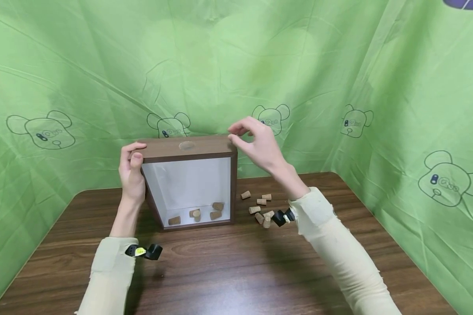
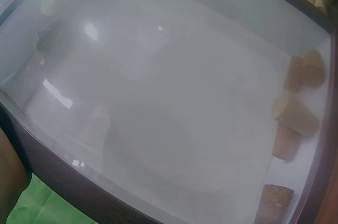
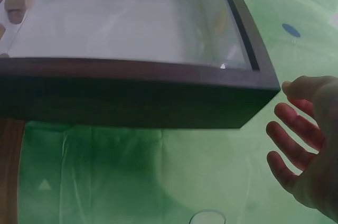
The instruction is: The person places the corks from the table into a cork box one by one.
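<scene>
A brown wood-framed shadow box [image 1: 189, 151] with a clear front and white back stands upright on the table, slightly turned. An oval spot, perhaps a slot, marks its top. Several corks [image 1: 215, 215] lie on its floor inside; the left wrist view shows corks [image 2: 297, 115] through the pane. My left hand [image 1: 133, 175] grips the upper left corner, thumb in front. Beside the upper right corner hovers my right hand [image 1: 260, 144], fingers loosely bent and holding nothing. In the right wrist view its thumb is close to the frame's corner; contact is unclear.
Several loose corks [image 1: 254, 210] lie on the brown wooden table [image 1: 205, 267] to the right of the box, beneath my right forearm. A green curtain [image 1: 220, 65] with printed bear heads hangs behind the table and along its sides.
</scene>
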A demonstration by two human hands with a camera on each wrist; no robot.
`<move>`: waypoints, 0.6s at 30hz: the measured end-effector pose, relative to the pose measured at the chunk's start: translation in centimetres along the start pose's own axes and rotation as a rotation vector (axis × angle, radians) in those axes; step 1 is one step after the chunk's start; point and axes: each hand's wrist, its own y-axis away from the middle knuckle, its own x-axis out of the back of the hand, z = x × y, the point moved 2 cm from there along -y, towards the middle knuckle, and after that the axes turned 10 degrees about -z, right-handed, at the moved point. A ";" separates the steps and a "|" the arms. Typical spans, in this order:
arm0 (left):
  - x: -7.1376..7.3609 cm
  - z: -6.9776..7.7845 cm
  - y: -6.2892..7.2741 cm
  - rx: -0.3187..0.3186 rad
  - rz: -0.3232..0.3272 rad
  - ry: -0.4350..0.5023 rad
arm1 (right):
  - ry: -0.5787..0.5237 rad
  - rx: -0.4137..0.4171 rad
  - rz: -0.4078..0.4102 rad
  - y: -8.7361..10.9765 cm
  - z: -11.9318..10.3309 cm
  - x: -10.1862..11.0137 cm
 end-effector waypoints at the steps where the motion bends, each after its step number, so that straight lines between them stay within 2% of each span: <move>1: 0.0 0.0 0.0 0.002 0.001 -0.001 | -0.001 -0.009 0.004 0.1 0.3 0.1; 10: 0.0 0.2 0.1 -0.005 -0.001 -0.010 | -0.008 -0.048 0.038 1.6 3.2 0.3; 18: -0.1 0.3 0.1 -0.022 -0.002 -0.007 | -0.039 -0.104 0.023 3.0 6.0 -0.1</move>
